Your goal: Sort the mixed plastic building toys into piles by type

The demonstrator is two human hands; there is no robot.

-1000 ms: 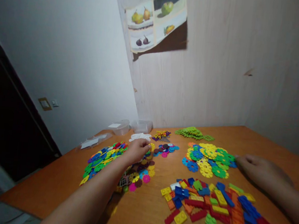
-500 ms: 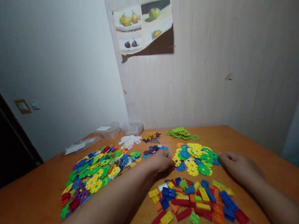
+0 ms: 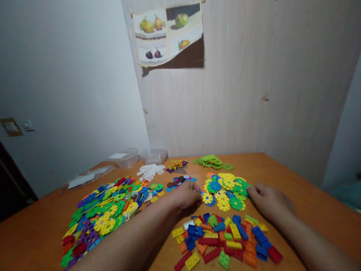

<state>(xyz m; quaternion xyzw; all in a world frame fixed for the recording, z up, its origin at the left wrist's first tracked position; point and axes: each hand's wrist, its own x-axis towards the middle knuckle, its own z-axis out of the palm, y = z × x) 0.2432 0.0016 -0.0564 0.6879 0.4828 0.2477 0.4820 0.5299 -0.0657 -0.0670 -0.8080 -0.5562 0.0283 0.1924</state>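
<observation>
On the orange wooden table (image 3: 319, 217), the left hand (image 3: 187, 195) lies with its fingers curled loosely inward, just at the left edge of a cluster of round flower-shaped discs (image 3: 226, 190) in yellow, green and blue; whether it pinches one of them cannot be told from this view. The right hand (image 3: 268, 201) rests on the table at the cluster's right edge, fingers bent in a loose fist, its fingertips touching or nearly touching the outermost green discs. The cluster thus sits between the two hands, toward the far middle of the table.

Nearer the person, just below both hands, lies a spread of studded building bricks (image 3: 226, 242) in red, blue, yellow, orange and green, flat and unstacked. To the left, beside the left forearm, a large heap of mixed interlocking discs (image 3: 106, 211) stretches toward the table's near left edge. Behind the left hand there is a small group of dark and blue round pieces (image 3: 179, 181), and past that a little pile of white pieces (image 3: 149, 171) and a small mixed yellow-purple pile (image 3: 177, 165). A pile of light green pieces (image 3: 211, 161) lies at the far side by the wall. Two clear plastic containers (image 3: 140, 157) stand at the far left corner. A fruit picture (image 3: 168, 32) hangs on the wall above.
</observation>
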